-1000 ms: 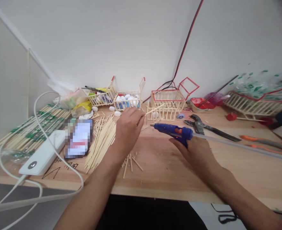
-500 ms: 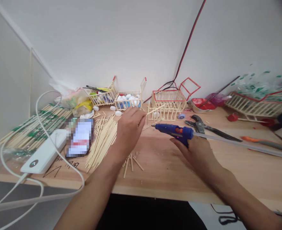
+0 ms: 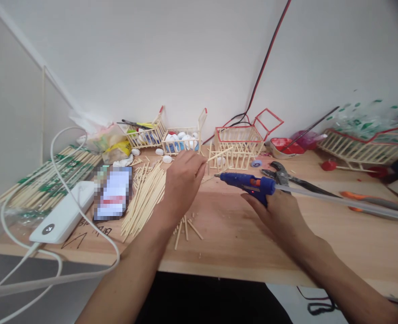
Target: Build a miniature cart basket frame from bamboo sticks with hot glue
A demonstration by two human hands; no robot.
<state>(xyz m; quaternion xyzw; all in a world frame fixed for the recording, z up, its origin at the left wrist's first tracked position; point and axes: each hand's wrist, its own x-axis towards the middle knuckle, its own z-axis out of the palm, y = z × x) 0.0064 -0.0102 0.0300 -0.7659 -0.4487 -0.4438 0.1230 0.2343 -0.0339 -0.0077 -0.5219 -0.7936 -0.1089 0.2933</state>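
Observation:
My left hand (image 3: 183, 180) pinches a thin wooden stick (image 3: 219, 154) that points right and up toward a small stick frame (image 3: 226, 159). In my right hand (image 3: 280, 213) is a blue glue gun (image 3: 248, 182), gripped by its handle, its nozzle aimed left and close to the stick's near end. A long clear glue rod (image 3: 347, 202) trails from the gun's back to the right. Both hands hover over the wooden tabletop (image 3: 239, 243).
A loose pile of sticks (image 3: 145, 198), a phone (image 3: 113, 192), a white power bank (image 3: 64, 217) with cable and bundled sticks (image 3: 47, 182) lie left. Stick baskets (image 3: 182, 138), a red-edged stick cart (image 3: 241, 135), pliers (image 3: 283, 175), a red dish (image 3: 282, 146) and orange-handled tools (image 3: 377, 202) sit behind and right.
The glue gun has shifted slightly right and tilted a little; my left hand with the stick has barely moved.

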